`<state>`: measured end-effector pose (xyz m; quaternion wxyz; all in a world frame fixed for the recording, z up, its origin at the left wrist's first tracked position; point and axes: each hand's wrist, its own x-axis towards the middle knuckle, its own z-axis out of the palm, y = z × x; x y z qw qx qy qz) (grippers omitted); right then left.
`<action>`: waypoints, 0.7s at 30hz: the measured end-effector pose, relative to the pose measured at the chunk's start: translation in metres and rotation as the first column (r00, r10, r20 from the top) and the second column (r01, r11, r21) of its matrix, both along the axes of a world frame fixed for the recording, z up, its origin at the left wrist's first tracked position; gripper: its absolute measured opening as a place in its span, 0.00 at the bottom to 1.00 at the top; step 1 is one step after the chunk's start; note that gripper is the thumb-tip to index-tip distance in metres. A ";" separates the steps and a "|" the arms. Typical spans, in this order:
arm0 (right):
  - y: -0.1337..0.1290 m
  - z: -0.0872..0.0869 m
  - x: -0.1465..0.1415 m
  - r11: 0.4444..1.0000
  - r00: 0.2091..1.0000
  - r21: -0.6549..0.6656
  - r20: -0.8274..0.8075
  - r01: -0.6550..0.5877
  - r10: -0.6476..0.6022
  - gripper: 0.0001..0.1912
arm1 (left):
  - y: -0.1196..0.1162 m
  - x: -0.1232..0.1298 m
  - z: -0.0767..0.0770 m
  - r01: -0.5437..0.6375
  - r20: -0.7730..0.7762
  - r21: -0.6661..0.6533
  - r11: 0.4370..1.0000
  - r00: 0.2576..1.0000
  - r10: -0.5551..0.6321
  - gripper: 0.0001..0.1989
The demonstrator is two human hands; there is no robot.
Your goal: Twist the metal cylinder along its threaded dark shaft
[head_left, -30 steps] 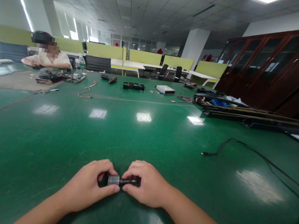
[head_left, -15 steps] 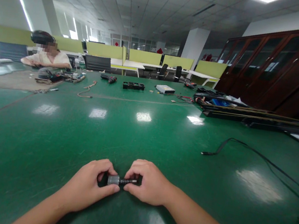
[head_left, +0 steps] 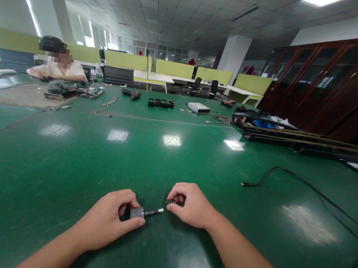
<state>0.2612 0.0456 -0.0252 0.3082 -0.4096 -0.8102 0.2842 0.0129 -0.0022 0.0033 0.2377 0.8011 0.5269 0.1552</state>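
My left hand point(head_left: 117, 215) grips a grey metal cylinder point(head_left: 136, 212) between thumb and fingers, low over the green table point(head_left: 133, 163). A thin shaft point(head_left: 154, 212) sticks out of the cylinder to the right, dark along its length with a bright tip. Just beyond that tip, my right hand point(head_left: 189, 204) pinches a small dark coil spring point(head_left: 171, 201). The spring is apart from the shaft, and its right end is hidden by the fingers.
A black cable point(head_left: 320, 191) curves over the table at right. Black rails point(head_left: 304, 141) lie at the far right. Farther back are a drill point(head_left: 131, 94), a black frame point(head_left: 161, 103) and a silver box point(head_left: 198, 107). A person point(head_left: 58, 63) sits at the far left.
The coil spring has come off the shaft. My right hand has moved away with it, to the right and farther from me. My left hand has stayed almost where it was, still holding the cylinder.
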 end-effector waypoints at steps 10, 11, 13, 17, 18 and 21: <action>-0.008 0.004 -0.005 0.994 0.994 0.017 0.039 -0.105 0.104 0.05 | -0.001 0.001 0.002 -0.010 0.007 0.002 1.000 1.000 0.010 0.12; -0.008 0.005 -0.005 0.995 0.994 0.019 0.045 -0.102 0.101 0.05 | -0.001 0.000 0.001 -0.010 0.006 0.000 1.000 1.000 0.010 0.12; -0.009 0.005 -0.006 0.994 0.993 0.027 0.060 -0.102 0.100 0.05 | -0.001 0.000 0.000 -0.010 0.005 -0.001 1.000 1.000 0.010 0.12; -0.011 0.005 -0.010 0.990 0.989 0.049 0.063 -0.136 0.132 0.04 | 0.000 0.000 0.000 -0.010 0.000 -0.002 1.000 1.000 0.010 0.12; -0.012 0.005 -0.011 0.988 0.989 0.056 0.054 -0.143 0.140 0.06 | 0.000 0.000 0.000 -0.010 0.001 -0.003 1.000 1.000 0.010 0.12; -0.016 0.004 -0.016 0.984 0.989 0.091 0.014 -0.151 0.150 0.14 | 0.000 0.001 0.002 -0.014 -0.001 -0.014 1.000 1.000 0.014 0.12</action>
